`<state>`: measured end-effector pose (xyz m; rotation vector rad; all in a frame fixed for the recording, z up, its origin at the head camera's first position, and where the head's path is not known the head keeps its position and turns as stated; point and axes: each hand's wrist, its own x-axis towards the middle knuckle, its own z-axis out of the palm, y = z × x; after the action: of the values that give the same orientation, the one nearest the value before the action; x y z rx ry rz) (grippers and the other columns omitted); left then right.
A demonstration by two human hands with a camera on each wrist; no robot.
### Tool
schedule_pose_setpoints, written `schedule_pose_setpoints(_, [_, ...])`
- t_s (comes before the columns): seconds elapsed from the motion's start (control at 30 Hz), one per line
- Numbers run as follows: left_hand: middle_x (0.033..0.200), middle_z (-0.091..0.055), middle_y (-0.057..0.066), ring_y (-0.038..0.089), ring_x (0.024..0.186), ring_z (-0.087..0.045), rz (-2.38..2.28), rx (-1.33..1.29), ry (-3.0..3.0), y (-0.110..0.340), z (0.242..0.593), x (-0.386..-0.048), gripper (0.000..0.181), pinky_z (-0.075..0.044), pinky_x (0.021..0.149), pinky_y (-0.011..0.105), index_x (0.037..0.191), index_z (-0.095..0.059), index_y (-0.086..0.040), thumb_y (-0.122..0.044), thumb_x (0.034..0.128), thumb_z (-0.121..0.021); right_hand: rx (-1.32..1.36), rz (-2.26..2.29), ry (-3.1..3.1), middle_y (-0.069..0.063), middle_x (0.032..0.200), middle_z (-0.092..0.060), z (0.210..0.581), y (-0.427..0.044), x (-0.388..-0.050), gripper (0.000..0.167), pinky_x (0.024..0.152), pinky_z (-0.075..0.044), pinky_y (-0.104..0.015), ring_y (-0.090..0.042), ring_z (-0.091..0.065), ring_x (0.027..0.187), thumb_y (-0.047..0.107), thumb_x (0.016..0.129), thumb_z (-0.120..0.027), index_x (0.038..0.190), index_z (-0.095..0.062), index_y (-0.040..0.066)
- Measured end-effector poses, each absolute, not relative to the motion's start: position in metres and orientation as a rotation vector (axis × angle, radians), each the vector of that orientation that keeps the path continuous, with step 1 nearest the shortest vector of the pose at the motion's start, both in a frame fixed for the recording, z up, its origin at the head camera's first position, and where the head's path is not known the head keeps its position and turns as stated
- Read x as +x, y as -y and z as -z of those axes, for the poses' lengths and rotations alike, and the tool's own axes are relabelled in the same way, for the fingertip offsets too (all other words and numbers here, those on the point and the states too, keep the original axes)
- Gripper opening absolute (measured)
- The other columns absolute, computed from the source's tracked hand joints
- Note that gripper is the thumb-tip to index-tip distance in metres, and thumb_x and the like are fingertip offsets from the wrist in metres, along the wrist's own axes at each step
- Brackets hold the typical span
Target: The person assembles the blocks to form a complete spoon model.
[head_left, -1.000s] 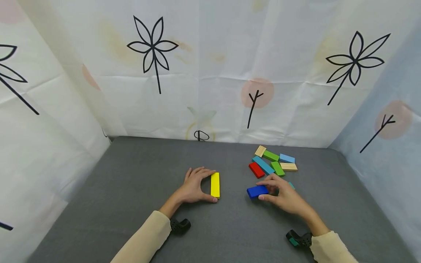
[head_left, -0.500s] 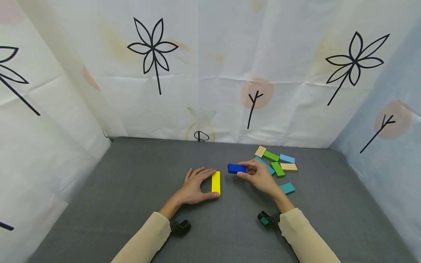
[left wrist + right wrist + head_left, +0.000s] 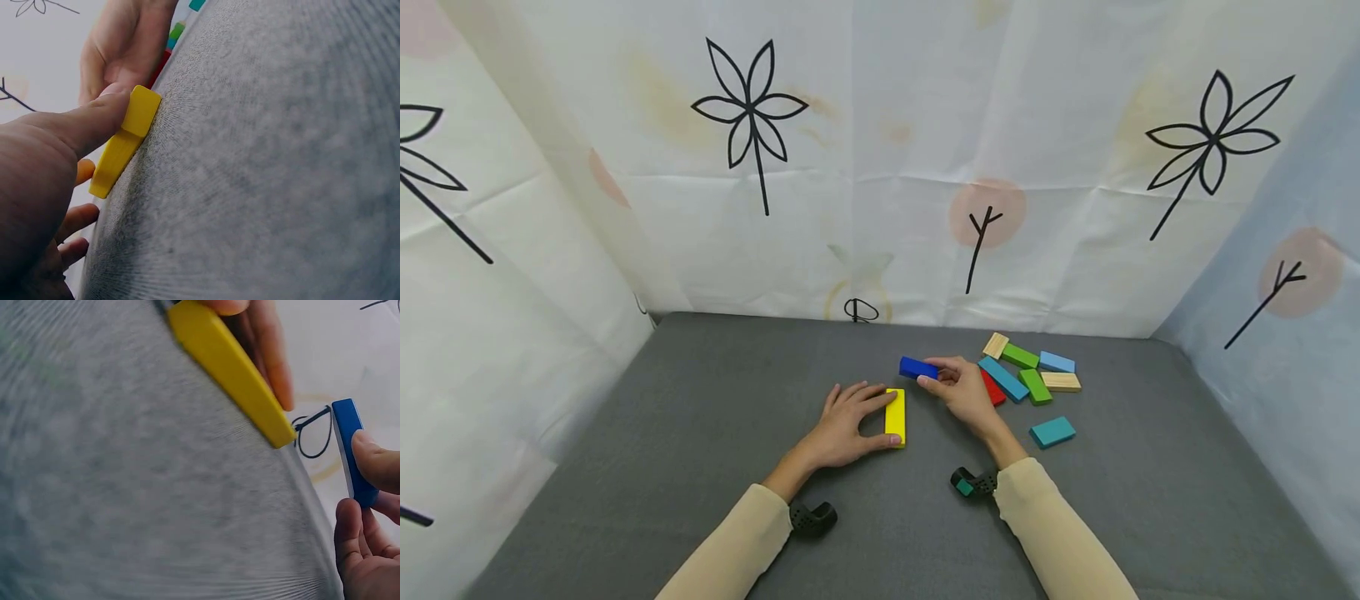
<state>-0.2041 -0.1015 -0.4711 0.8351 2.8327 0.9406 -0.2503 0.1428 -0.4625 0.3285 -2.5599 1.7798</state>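
In the head view, a yellow wooden block [image 3: 896,415] lies on the grey table, long side pointing away from me. My left hand [image 3: 841,429] pinches it between thumb and index finger, one at each end; the left wrist view shows the thumb against the near end of the yellow block [image 3: 122,153]. My right hand [image 3: 968,398] holds a blue block [image 3: 916,367] by its right end, just beyond the yellow one. The right wrist view shows the blue block [image 3: 345,434] raised off the cloth, between thumb and fingers.
Right of my right hand lies a loose group: a red block [image 3: 993,388], a long teal block [image 3: 1004,379], green blocks [image 3: 1034,387], a light blue block [image 3: 1057,362] and plain wood blocks [image 3: 1060,382]. Another teal block [image 3: 1052,432] lies nearer. A printed cloth [image 3: 880,167] hangs behind the table.
My right hand has carried the blue block left and away from me, to beyond the yellow block. The yellow block and left hand have shifted only slightly.
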Motion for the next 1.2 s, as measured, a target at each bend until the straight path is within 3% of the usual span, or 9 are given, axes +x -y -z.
schedule_pose_setpoints(0.33, [0.158,-0.039,0.015,0.039,0.15,-0.025,-0.93,0.841,-2.815,0.104,0.472,-0.205,0.06,-0.001,0.118,0.066,0.151,-0.051,-0.021,-0.044,0.0984,-0.066,0.368,-1.759,2.561,-0.019,0.111,-0.058,0.471,-0.139,-0.25,0.038,0.079,-0.052,-0.018,-0.028,-0.063,0.096,0.007,0.093,-0.074,0.13,-0.067,-0.001])
schedule_pose_setpoints(0.7, [0.162,-0.032,0.017,0.039,0.152,-0.019,-0.907,0.824,-2.798,0.104,0.471,-0.204,0.059,0.001,0.119,0.064,0.152,-0.051,-0.022,-0.047,0.0997,-0.062,0.41,-1.497,2.62,-0.014,0.099,-0.061,0.475,-0.129,-0.25,0.034,0.067,-0.048,-0.023,-0.019,-0.057,0.076,0.011,0.09,-0.079,0.122,-0.073,0.002])
schedule_pose_setpoints(1.2, [0.164,-0.027,0.017,0.038,0.153,-0.016,-0.903,0.79,-2.781,0.104,0.469,-0.204,0.06,0.002,0.12,0.062,0.152,-0.05,-0.023,-0.049,0.0994,-0.062,0.448,-1.335,2.644,-0.015,0.113,-0.068,0.475,-0.117,-0.247,0.031,0.066,-0.047,-0.028,-0.019,-0.058,0.076,0.009,0.091,-0.077,0.121,-0.075,0.003])
